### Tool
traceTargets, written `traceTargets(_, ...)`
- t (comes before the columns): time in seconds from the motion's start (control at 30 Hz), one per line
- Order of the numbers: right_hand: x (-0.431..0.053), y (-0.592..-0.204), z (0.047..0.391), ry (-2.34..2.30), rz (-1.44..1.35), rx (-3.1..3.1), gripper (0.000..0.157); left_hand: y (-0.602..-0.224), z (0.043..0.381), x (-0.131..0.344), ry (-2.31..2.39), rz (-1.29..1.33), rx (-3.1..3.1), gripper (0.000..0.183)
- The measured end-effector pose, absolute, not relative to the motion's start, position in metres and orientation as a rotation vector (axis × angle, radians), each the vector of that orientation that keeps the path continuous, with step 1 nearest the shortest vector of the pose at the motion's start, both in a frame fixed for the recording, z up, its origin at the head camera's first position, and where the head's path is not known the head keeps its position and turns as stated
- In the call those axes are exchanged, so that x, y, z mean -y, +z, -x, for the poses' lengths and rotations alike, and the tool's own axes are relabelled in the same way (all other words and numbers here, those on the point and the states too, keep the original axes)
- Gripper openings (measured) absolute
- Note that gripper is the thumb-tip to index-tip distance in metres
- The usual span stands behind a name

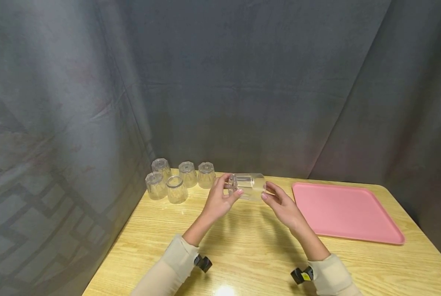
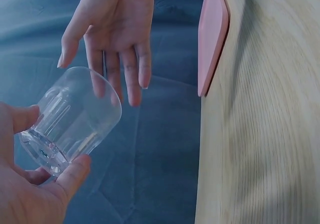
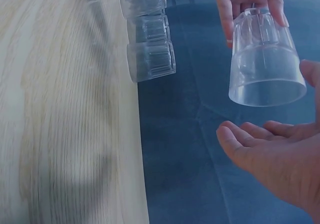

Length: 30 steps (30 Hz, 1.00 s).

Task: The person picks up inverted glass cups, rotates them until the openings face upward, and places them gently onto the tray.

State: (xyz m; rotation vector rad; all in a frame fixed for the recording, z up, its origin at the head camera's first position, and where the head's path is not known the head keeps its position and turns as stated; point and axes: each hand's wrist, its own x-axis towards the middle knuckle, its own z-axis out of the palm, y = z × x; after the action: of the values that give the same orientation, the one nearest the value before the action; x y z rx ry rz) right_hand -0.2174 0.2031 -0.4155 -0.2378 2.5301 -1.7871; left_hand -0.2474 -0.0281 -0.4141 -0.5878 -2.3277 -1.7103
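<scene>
A clear drinking glass [image 1: 251, 185] lies tilted on its side in the air above the table, its mouth toward the right. My left hand [image 1: 220, 198] grips it around the thick base, thumb on one side and fingers on the other, as the left wrist view also shows. Close by the rim is my right hand [image 1: 284, 207], palm facing the glass, its fingers extended and spread from the thumb. In the right wrist view the right thumb [image 3: 311, 73] is right at the rim, while the fingers stay apart from the glass [image 3: 267, 64].
Several more glasses stand at the table's back left corner, most upside down; one glass [image 1: 177, 191] in front shows its round rim on top. A pink tray [image 1: 350, 211] lies on the right of the wooden table [image 1: 242, 255]. Grey curtains [image 1: 235, 82] hang behind and at the sides.
</scene>
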Motion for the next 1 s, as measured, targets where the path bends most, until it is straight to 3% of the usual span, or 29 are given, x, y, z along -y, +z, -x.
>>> traceTargets(0.37,-0.2024,-0.4177,0.2203,-1.807,0.215,-2.506,0.078,-0.4151,0.2462,0.0234,-1.722,0.622,2.318,0.063)
traceTargets(0.73,-0.2005,-0.4156,0.2191,-1.904,0.264,-2.44,0.069,-0.4144,0.245,0.0207,-1.782,0.644,2.284,0.061)
traceTargets(1.0,-0.2011,-0.417,0.2192,-1.988,0.3,-2.322,0.071,-0.4145,0.244,0.0196,-1.916,0.713,2.209,0.058)
